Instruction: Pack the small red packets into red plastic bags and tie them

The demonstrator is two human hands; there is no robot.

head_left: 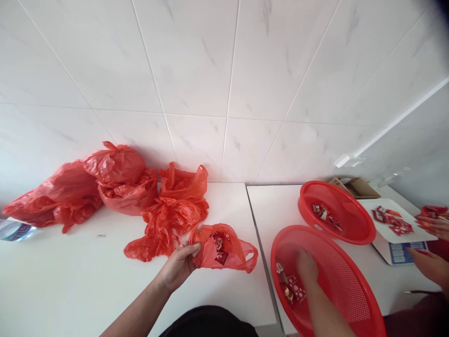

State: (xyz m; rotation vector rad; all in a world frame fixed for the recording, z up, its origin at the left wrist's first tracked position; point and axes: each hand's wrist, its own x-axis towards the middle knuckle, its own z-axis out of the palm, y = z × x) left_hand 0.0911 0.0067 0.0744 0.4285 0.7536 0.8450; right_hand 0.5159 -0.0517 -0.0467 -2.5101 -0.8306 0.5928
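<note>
My left hand (179,266) pinches the rim of a thin red plastic bag (224,252) lying on the white table (87,276); a few small red wrapped packets show through the bag. My right hand (307,267) reaches down into the near red mesh basket (347,290), its fingers curled next to a few red and gold wrapped packets (290,286). Whether those fingers hold one I cannot make out.
Several crumpled and filled red bags (119,187) lie at the back left. A second red basket (336,213) holds packets. Another person's hands (433,243) work at a white scale (396,234) with packets on it. A cardboard box (356,186) stands by the wall.
</note>
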